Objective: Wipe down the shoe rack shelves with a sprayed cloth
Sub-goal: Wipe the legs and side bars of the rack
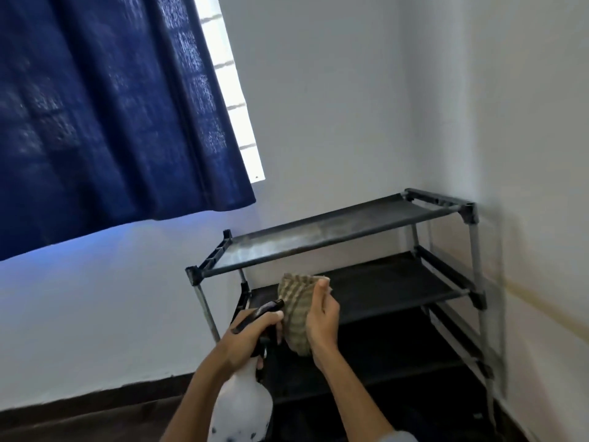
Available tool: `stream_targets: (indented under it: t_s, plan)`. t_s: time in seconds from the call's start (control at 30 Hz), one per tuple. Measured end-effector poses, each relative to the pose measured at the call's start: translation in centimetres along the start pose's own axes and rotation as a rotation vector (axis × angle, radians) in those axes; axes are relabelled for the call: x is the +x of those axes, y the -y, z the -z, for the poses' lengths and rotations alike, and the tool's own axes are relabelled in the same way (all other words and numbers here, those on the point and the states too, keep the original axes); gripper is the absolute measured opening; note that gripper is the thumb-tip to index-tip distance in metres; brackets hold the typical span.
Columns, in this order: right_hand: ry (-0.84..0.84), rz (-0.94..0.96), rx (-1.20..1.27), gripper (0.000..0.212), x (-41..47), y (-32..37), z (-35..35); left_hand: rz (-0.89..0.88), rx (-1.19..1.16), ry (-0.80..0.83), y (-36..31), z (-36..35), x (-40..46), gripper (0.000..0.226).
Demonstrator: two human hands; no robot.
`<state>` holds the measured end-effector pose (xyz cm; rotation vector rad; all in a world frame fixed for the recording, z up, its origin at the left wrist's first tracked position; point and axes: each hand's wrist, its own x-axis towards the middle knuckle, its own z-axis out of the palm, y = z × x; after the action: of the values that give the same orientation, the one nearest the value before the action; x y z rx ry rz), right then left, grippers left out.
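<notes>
Spraying comes first: seen from the head camera, the left hand [251, 334] grips a white spray bottle [243, 406] by its black trigger head, nozzle aimed at a striped cloth [294, 309] just beside it. The right hand [322, 320] holds that cloth up, fingers curled behind it and thumb over its edge. Beyond both hands stands the shoe rack [350, 237] in the room's corner, its dusty top shelf bare, darker shelves below. A blue curtain [111, 106] hangs at left. Done well, the step likely means keeping the nozzle close and square to the cloth, wetting it evenly without soaking, so mist misses the wall [526, 122].
</notes>
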<state>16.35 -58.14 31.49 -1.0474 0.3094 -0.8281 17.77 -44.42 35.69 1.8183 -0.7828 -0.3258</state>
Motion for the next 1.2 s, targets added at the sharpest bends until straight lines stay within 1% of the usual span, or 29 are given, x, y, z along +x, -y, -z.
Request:
stream_targets:
  t_s: [0.1, 0.2, 0.3, 0.37, 0.5, 0.6, 0.77, 0.9, 1.0, 1.1, 1.2]
  plan:
    - [0.012, 0.028, -0.034, 0.06, 0.2, -1.7, 0.6, -0.037, 0.031, -0.018, 1.4, -0.3, 0.1, 0.051]
    - [0.11, 0.126, -0.141, 0.062, 0.8, -1.8, 0.6, -0.063, 0.058, -0.063, 2.3, -0.6, 0.1, 0.052]
    - [0.131, 0.124, -0.209, 0.067, 1.8, -1.6, 1.3, -0.093, 0.097, -0.141, 3.1, -0.7, 0.4, 0.053]
    - [0.119, 0.116, -0.25, 0.061, 2.5, -1.6, 1.8, -0.105, 0.107, -0.164, 3.6, -1.0, 0.5, 0.051]
    - [0.125, 0.11, -0.307, 0.05, 3.7, -1.6, 2.4, -0.154, 0.086, -0.153, 4.1, -1.5, 0.8, 0.046]
    - [0.168, 0.113, -0.334, 0.047, 4.1, -1.7, 2.7, -0.176, 0.045, -0.19, 4.6, -2.1, 1.0, 0.049]
    - [0.265, 0.108, -0.379, 0.045, 3.9, -2.2, 2.8, -0.178, 0.049, -0.225, 5.1, -2.9, 1.2, 0.049]
    - [0.287, 0.073, -0.403, 0.048, 3.9, -2.4, 3.0, -0.161, 0.099, -0.24, 6.1, -2.9, 1.1, 0.055]
    - [0.303, 0.063, -0.408, 0.048, 3.9, -2.4, 2.9, -0.191, 0.113, -0.202, 6.7, -3.0, 0.9, 0.049]
    - [0.315, 0.01, -0.366, 0.046, 3.7, -2.5, 2.6, -0.199, 0.102, -0.152, 6.9, -2.8, 0.5, 0.039]
    - [0.279, -0.087, -0.306, 0.053, 3.6, -2.4, 2.2, -0.199, 0.154, -0.151, 6.8, -2.9, 0.2, 0.04]
